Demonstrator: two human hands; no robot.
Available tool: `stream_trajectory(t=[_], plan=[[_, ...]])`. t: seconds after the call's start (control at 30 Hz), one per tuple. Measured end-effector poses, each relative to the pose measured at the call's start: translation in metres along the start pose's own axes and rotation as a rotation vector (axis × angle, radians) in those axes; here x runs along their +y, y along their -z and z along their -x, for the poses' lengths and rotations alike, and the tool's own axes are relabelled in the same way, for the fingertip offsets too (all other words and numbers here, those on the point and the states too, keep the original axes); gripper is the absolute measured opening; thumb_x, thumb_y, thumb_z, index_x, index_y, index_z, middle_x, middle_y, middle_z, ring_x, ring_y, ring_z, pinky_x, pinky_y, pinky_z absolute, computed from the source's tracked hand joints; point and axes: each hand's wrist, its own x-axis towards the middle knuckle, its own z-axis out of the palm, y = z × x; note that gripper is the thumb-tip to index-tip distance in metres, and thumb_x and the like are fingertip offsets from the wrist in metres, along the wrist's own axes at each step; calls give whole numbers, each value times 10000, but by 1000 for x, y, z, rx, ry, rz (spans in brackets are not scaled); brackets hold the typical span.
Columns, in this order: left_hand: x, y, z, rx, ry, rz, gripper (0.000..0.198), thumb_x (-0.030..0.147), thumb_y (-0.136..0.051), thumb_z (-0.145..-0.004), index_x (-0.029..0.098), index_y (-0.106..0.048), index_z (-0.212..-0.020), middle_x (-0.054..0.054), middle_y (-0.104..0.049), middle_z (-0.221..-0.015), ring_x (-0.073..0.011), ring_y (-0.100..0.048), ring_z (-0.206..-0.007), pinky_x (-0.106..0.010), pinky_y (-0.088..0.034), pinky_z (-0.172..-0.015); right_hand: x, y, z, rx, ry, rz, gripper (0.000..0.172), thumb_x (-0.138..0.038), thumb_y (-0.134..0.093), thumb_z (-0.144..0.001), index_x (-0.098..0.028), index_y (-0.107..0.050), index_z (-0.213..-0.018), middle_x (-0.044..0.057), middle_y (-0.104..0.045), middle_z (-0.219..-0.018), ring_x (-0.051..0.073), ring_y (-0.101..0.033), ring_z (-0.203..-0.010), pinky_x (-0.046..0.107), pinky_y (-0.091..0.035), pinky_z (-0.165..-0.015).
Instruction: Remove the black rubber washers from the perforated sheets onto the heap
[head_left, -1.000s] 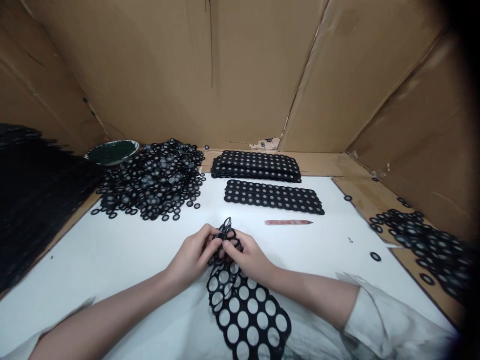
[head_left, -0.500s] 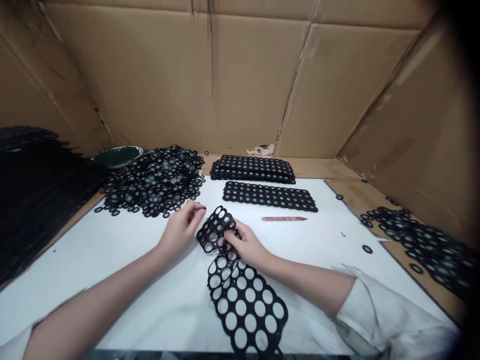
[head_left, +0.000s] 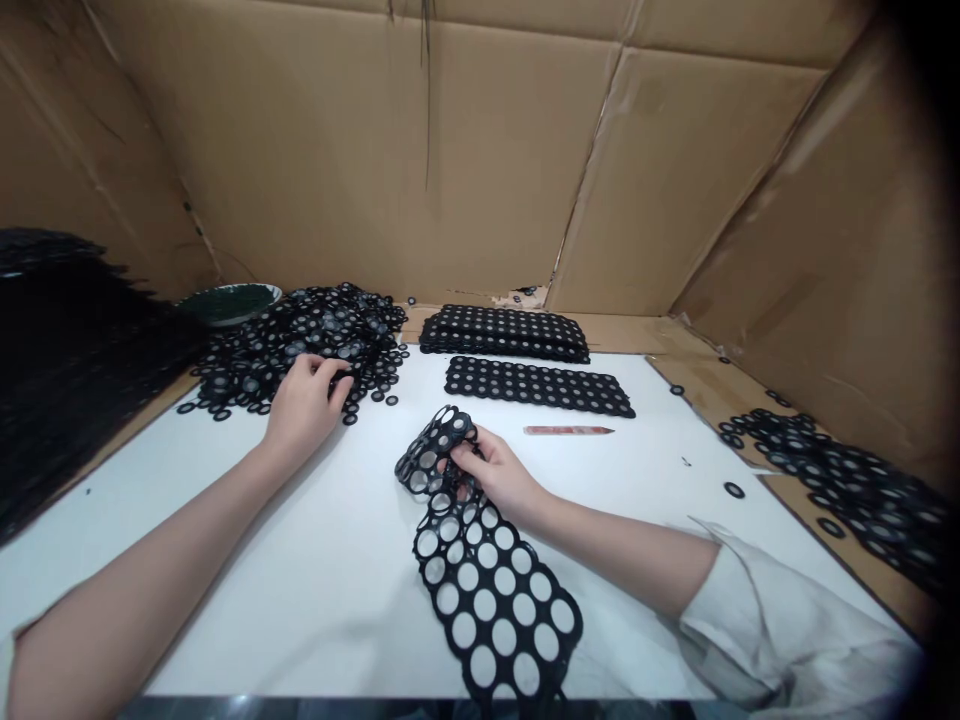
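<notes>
My right hand (head_left: 504, 480) is closed on a black perforated rubber sheet (head_left: 504, 605) with rows of round holes. The sheet's far end is folded over by the fingers, and its near end lies across the white tabletop toward the front edge. At the front of a heap of small black rings (head_left: 322, 325), my left hand (head_left: 306, 400) is bent over, thumb and fingers apart. Dark rings show behind the gap, and I make out nothing held there.
A stack of perforated sheets (head_left: 504, 333) and a single sheet (head_left: 538, 386) lie at the back. Near them is a red pointed tool (head_left: 568, 430). More rings (head_left: 847, 475) lie right, a dark stack (head_left: 67, 370) stands left, beside a bowl (head_left: 232, 303). Cardboard walls (head_left: 337, 150) surround the table.
My left hand has moved left and away from me, from beside the sheet to the heap of rings, and its pinch on a small black piece has opened. My right hand keeps its hold.
</notes>
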Motion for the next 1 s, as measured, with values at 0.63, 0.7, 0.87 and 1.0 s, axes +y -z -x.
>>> stream_trajectory(t=[0.63, 0.7, 0.87, 1.0], plan=[[83, 28, 42, -522, -119, 618, 439, 410, -484, -740, 222, -405, -1129, -60, -536, -1051, -210, -506, -962, -337, -398, -805, -2, 0, -1, 0, 98, 41, 143, -321, -483, -775, -204, -511, -853, -2, -520, -765, 93, -481, -578, 208, -436, -469], [83, 26, 43, -558, -106, 633, 425, 399, -457, -760, 230, -389, -1143, -53, -557, -1027, -206, -526, -933, -334, -407, -788, -1, 0, -1, -11, 94, 46, 142, -322, -475, -778, -209, -508, -858, -2, -521, -773, 93, -484, -571, 218, -435, -474], [80, 17, 43, -362, -154, 511, 424, 379, -501, -735, 217, -393, -1111, -51, -522, -1073, -215, -491, -977, -335, -387, -819, -5, 0, 2, -6, 94, 99, 58, -221, -446, -772, -198, -488, -804, -20, -508, -718, 84, -501, -516, 243, -438, -513], [77, 18, 42, -239, -195, 442, 407, 344, -520, -729, 210, -398, -1094, -45, -509, -1021, -206, -475, -963, -328, -386, -811, -8, -2, 5, 41, 86, 170, 83, -245, -488, -753, -179, -481, -802, -15, -514, -717, 79, -504, -526, 225, -452, -505]])
